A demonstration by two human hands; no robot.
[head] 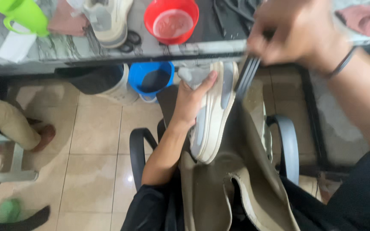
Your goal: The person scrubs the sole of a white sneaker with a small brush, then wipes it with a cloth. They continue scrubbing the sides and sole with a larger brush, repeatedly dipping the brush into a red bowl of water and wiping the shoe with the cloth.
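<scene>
Green jug [24, 16]: at the far left of the desk [56, 49], beside a second pale shoe [108, 19].
Red bowl [171, 20]: on the desk near its front edge; a blue bucket [150, 79] stands on the tiled floor below.
Left hand [192, 100]: fingers wrapped around a cream shoe [213, 115], thumb on its grey toe area.
Cream shoe: held on its side above the lap (a tan apron covers the lap), toe towards the desk edge, sole turned right.
Right hand [298, 36]: blurred, fingers pinched on a dark thin tool [247, 77] whose lower end meets the sole.
</scene>
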